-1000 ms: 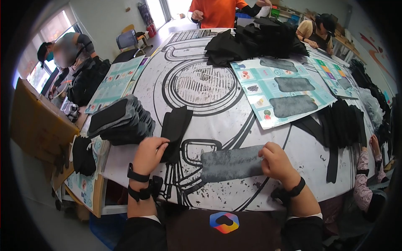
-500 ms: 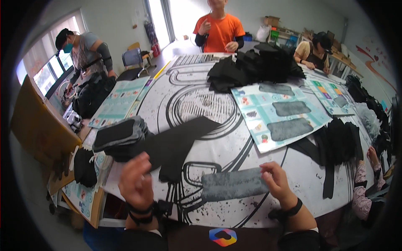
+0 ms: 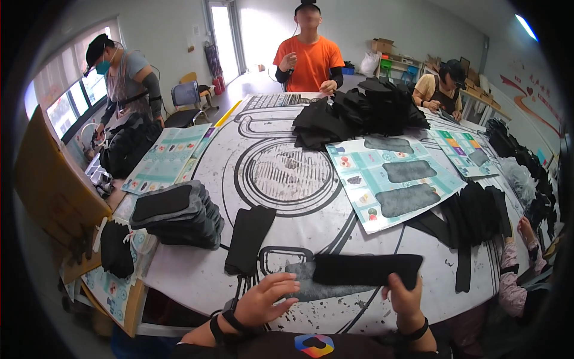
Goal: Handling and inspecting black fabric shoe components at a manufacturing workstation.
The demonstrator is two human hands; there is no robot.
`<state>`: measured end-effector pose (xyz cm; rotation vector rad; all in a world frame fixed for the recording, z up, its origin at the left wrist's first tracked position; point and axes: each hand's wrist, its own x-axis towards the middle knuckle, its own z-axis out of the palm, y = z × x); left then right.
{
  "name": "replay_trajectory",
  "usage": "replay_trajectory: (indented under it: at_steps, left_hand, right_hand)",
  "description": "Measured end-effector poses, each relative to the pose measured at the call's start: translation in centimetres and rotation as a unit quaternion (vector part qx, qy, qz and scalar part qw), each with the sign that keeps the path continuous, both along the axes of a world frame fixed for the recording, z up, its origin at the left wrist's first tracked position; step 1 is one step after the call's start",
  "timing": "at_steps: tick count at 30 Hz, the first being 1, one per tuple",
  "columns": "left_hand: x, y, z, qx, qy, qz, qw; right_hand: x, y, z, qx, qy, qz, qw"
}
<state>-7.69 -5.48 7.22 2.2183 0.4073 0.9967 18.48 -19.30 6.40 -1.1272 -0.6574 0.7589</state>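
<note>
My right hand (image 3: 405, 302) grips the lower right end of a black fabric panel (image 3: 359, 270), its thumb on top and its fingers mostly hidden. Underneath lies a mottled grey rectangular piece (image 3: 317, 289), with its left end and lower edge showing. Over that left end hovers my left hand (image 3: 272, 299), fingers apart and holding nothing. Farther left stands a stack of grey pieces (image 3: 206, 224) topped by a black panel (image 3: 161, 202). Between the stack and my hands, another black fabric piece (image 3: 250, 239) lies on the table.
On the printed white table (image 3: 197, 269), a printed board (image 3: 353, 209) at right carries grey pieces. Black fabric heaps (image 3: 365, 113) and strips (image 3: 475, 215) lie beyond and beside it. Co-workers stand or sit around: one in orange (image 3: 308, 60) opposite, others left and right.
A long black panel that was lying or moving near my left hand is gone from there; a black panel is now over the grey piece in my right hand. My left hand moved right.
</note>
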Motion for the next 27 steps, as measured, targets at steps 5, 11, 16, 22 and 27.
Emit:
replay_trajectory:
  at_steps: [5,11,16,22,27]
  left_hand:
    - [-1.9,2.2,-3.0,0.062,0.225,-0.204,0.951]
    - [-1.2,0.5,-5.4,0.092,0.216,-0.209,0.949]
    - [-1.4,0.3,-5.8,0.084,0.19,-0.194,0.959]
    - [-1.1,-0.6,-5.2,0.093,0.213,-0.145,0.962]
    - [-0.8,-0.4,-5.5,0.165,0.258,-0.148,0.941]
  right_hand:
    - [3.6,-0.8,-3.5,0.128,0.045,-0.142,0.981]
    - [4.2,0.7,-4.4,0.139,0.039,-0.149,0.978]
    - [3.9,0.3,-4.6,0.149,-0.03,-0.167,0.974]
    - [3.9,0.0,-5.1,0.15,-0.034,-0.179,0.972]
    - [3.9,0.3,-4.8,0.161,-0.038,-0.167,0.972]
